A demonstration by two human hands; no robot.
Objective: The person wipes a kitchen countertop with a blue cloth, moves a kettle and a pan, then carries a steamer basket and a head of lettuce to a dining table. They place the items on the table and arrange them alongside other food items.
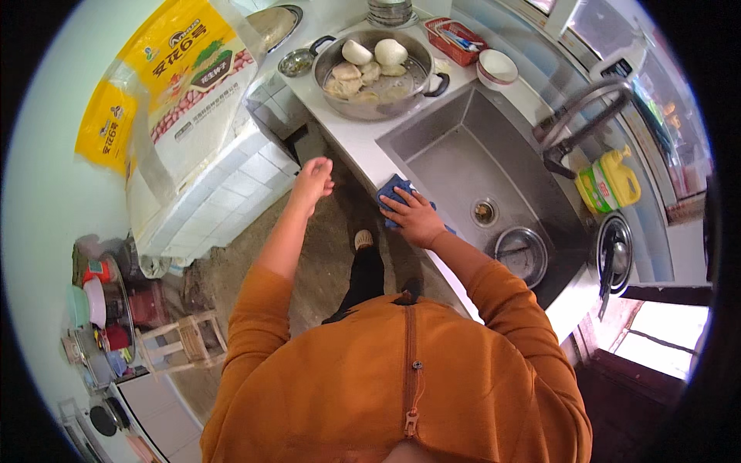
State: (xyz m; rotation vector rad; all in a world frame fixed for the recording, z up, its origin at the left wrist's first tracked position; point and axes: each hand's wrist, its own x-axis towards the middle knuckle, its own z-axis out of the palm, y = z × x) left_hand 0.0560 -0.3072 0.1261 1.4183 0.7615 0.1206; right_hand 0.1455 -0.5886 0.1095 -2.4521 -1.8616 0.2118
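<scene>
My right hand lies spread on a folded blue cloth at the front edge of the white countertop, beside the steel sink. My left hand is raised over the floor gap between the counters, its fingers loosely curled; no object shows in it. Beyond my hands, a large steel steamer pan holds white buns and flatter pieces of dough-like food. A round metal strainer or bowl sits in the sink near the drain.
A curved faucet and yellow jug stand behind the sink. A white bowl and red basket sit past its far end. At left is a tiled counter with a yellow-and-white sack. A wooden stool stands behind left.
</scene>
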